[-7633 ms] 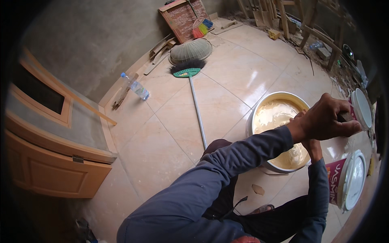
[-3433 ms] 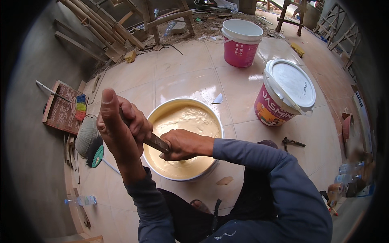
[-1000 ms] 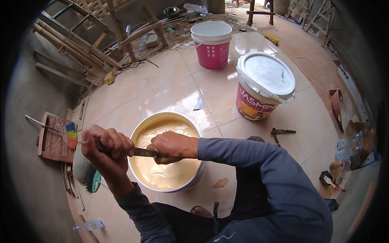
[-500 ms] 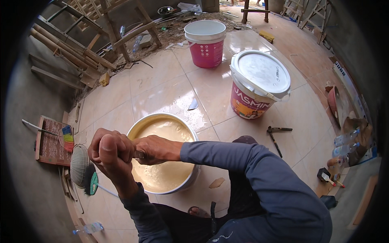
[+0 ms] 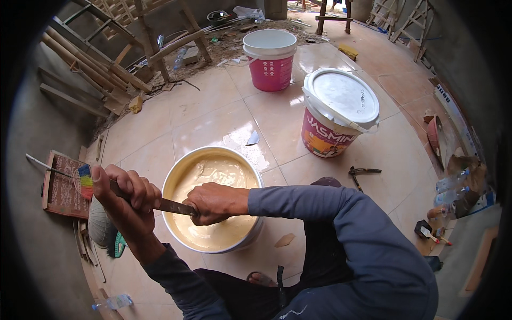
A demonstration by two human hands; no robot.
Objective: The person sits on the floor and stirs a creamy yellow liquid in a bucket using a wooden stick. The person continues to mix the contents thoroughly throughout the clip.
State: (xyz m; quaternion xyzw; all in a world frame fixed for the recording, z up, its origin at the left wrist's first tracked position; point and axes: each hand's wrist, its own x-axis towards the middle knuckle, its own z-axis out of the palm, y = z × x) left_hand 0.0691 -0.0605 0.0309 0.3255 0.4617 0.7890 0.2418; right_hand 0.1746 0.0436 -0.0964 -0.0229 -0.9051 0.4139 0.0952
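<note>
A bucket (image 5: 258, 234) with a white rim stands on the floor before me, holding thick cream-yellow paint (image 5: 216, 169). Over it a flat brown stick (image 5: 175, 207) slants between my hands. My left hand (image 5: 129, 200) is closed round the stick's upper part, left of the bucket, with the thumb pointing up. Above the paint, my right hand (image 5: 220, 204) grips the stick lower down in a closed fist. Whatever part of the stick lies below that fist is hidden by the hand and the paint.
A lidded paint bucket (image 5: 328, 130) and an open pink bucket (image 5: 271, 72) stand farther off. A hammer (image 5: 361, 176) lies to the right, near plastic bottles (image 5: 452, 191) and a paintbrush (image 5: 425, 230). Brooms, a fan-like round cover and timber line the left wall.
My left hand has moved left and slightly up, away from the right hand, exposing more of the stick. The right hand has shifted slightly right and down over the paint.
</note>
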